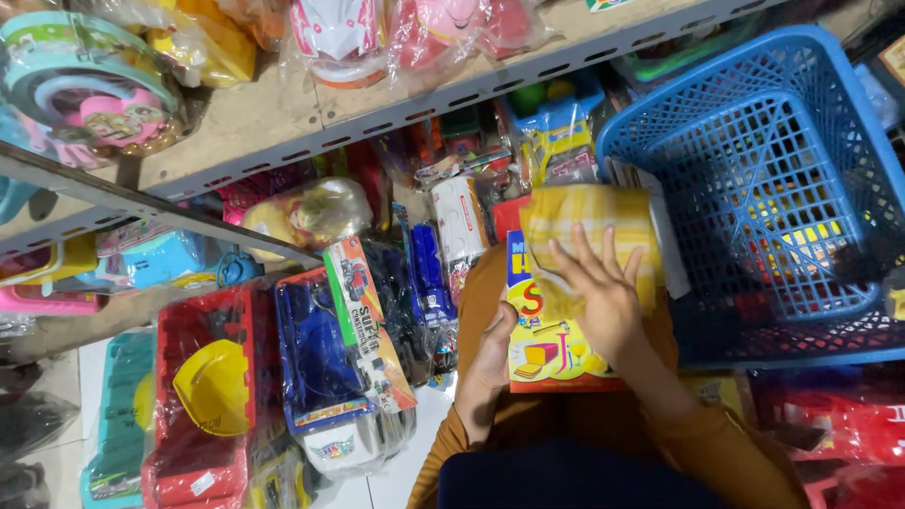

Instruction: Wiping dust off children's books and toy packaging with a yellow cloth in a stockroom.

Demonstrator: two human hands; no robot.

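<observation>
The left hand (490, 353) grips the edge of a flat boxed toy (551, 353) on the lap while the right hand (603, 297) presses a yellow checked cloth (589, 226) flat across its top half (lower half still uncovered), beside the blue basket (782, 188).

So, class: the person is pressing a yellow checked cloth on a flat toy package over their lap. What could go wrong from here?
1. The left hand grips the toy package only at its edge, so it might tip or slide off the lap.
2. The right hand presses the yellow cloth flat; hard rubbing could crease the card.
3. The blue basket sits tilted close by and could be knocked.
</observation>
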